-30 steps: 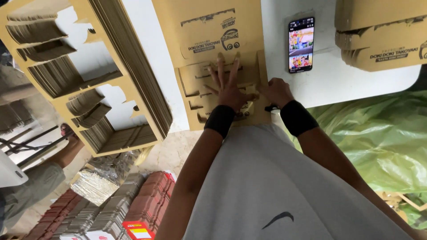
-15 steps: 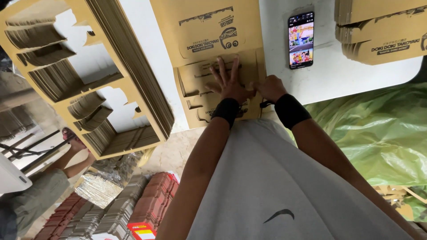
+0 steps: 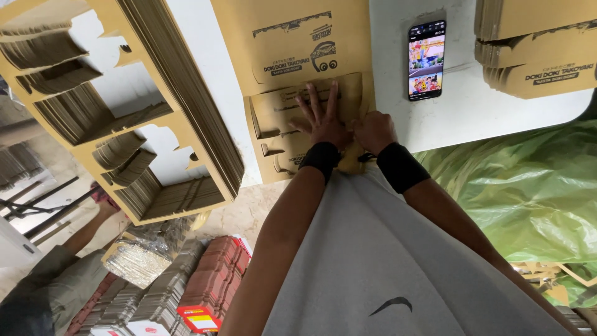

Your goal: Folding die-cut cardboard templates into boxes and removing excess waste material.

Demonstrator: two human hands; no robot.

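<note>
The left hand (image 3: 323, 118), fingers spread flat, is pressing the flat brown cardboard box blank (image 3: 292, 124) at the near edge of the white counter (image 3: 460, 118); the right hand (image 3: 375, 130), curled shut, is pushing down its fold. Firm, even pressure along the crease is probably keeping it crisp.

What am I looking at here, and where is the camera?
The camera sits on a person's head and looks down past a grey shirt at their own two bare hands; there is no machine. The left hand lies flat, fingers spread, on a flat brown cardboard blank on a white table. The right hand is curled at that blank's edge; what it grips is hidden. A phone with a lit screen lies beside it, more cardboard stacks further right. Another person's arm shows lower left.
</note>
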